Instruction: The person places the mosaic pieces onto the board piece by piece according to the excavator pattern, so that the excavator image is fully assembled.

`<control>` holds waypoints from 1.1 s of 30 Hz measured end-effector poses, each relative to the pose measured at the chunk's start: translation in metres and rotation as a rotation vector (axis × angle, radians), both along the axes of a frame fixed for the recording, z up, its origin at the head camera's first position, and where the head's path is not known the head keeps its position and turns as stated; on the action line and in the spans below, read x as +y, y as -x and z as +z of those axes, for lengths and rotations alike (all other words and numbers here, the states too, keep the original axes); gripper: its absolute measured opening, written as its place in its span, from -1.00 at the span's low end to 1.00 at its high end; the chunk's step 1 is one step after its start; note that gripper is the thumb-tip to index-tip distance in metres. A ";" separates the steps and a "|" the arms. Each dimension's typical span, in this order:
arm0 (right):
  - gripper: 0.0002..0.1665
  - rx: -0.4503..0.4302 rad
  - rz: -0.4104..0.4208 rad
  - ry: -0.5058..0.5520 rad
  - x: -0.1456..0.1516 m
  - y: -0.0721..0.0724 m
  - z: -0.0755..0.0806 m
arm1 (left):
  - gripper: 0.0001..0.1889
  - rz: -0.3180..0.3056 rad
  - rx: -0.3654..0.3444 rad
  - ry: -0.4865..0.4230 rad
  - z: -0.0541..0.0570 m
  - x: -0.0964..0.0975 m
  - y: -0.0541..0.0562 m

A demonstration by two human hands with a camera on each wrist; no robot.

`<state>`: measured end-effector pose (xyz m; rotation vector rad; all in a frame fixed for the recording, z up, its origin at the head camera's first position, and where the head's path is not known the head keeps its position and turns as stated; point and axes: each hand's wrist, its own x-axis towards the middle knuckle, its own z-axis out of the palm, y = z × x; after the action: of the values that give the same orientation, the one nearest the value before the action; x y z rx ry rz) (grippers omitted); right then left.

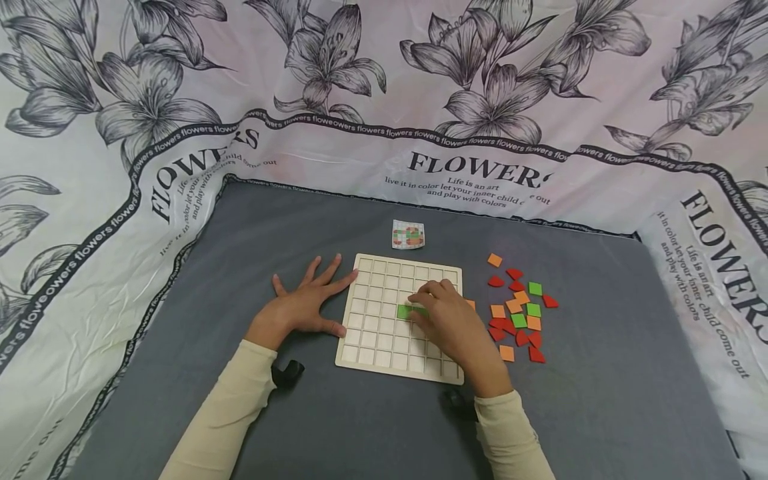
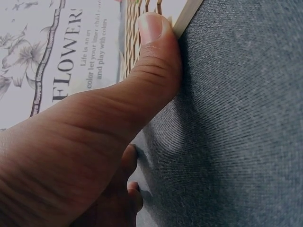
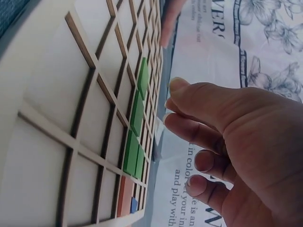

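Note:
A pale wooden grid board lies flat on the grey cloth, with green tiles in cells near its middle. My left hand is at its left side with fingers spread, thumb and index fingertip at the board's edge. In the left wrist view, the thumb rests on the rim. Over the board's right half is my right hand, partly covering the green tiles. The right wrist view shows its fingers loosely bent, with no tile visible between thumb and fingertips. Green tiles sit in a line there, an orange tile near them.
Loose red pieces, orange squares and green squares are scattered right of the board. A small pattern card lies beyond the board's far edge. Flower-printed fabric stands around the grey cloth.

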<state>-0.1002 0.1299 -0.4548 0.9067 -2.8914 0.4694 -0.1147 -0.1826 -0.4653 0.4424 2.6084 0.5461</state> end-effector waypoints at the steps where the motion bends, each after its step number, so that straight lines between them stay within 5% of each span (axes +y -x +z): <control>1: -0.65 -0.001 -0.007 0.000 0.001 0.000 0.000 | 0.22 0.000 0.001 -0.002 0.000 0.000 0.000; 17: -0.66 -0.033 -0.064 0.049 0.024 -0.009 -0.003 | 0.21 0.003 -0.003 0.008 0.000 0.002 0.000; 33: -0.63 -0.084 -0.270 0.124 0.067 -0.028 -0.007 | 0.21 0.001 -0.003 0.017 0.001 0.003 0.000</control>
<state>-0.0722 0.1967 -0.4616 0.4801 -2.9563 0.6656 -0.1147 -0.1793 -0.4639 0.4342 2.6091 0.5235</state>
